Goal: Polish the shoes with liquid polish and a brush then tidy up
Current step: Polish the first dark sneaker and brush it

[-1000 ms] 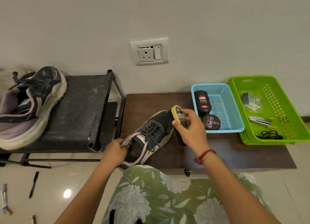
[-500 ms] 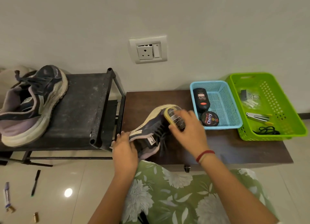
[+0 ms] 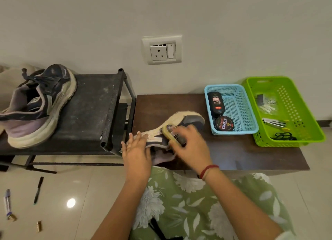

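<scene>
A dark sneaker with a cream sole lies tipped on its side on the brown table. My left hand presses flat on its heel end with straight fingers. My right hand grips a yellow-backed brush against the shoe's side. The second sneaker rests on the black rack at the left. A black liquid polish bottle and a round polish tin lie in the blue basket.
A green basket with small tools and a black cord stands at the table's right end. A wall socket is above. A pen, a tube and a small brass piece lie on the tiled floor at the left.
The sneaker has been turned from upright onto its side. My left hand let go of its collar and now presses flat on it. The brush moved from the toe to the side.
</scene>
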Demonstrator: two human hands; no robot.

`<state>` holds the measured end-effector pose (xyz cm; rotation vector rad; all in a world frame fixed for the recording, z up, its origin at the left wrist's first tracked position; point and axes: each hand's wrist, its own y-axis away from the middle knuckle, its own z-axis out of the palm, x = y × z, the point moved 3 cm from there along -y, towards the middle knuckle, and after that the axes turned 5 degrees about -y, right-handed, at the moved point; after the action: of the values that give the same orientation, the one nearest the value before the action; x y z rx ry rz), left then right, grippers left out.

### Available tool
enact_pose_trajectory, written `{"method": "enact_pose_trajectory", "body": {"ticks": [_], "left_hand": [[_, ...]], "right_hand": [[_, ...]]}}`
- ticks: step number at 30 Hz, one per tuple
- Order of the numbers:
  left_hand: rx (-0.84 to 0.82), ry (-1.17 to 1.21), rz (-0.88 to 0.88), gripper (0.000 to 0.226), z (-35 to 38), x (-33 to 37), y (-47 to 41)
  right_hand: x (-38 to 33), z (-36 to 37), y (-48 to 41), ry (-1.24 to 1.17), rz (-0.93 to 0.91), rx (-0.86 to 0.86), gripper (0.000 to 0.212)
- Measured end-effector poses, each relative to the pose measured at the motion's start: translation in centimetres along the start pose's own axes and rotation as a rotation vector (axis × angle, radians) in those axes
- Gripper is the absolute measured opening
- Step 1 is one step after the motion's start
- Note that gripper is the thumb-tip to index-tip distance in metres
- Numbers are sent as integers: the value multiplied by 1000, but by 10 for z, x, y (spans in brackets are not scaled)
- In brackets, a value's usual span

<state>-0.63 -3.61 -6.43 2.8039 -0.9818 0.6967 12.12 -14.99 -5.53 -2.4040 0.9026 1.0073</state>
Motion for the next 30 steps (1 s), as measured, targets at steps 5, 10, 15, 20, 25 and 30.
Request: {"method": "enact_pose_trajectory", "body": {"ticks": [5, 10, 15, 20, 25, 30], "left_hand": [[4, 29, 42, 42, 0, 5, 2], [6, 7, 83, 41, -1, 7, 5], [18, 0, 72, 41, -3, 10, 8], [10, -49, 75, 41, -3, 11, 10], [38, -64, 72, 39, -2, 7, 9], [22, -64, 43, 39, -3, 8, 10]], "right_hand": [[-5, -8, 7, -160, 58, 110, 28], [14, -13, 5, 9, 162, 113, 27], [-4, -5, 22, -289, 38, 25, 28], [23, -15, 9, -188, 218, 170, 26], [6, 1, 17, -302, 65, -11, 29], [14, -8, 9, -135, 142, 115, 29]]}}
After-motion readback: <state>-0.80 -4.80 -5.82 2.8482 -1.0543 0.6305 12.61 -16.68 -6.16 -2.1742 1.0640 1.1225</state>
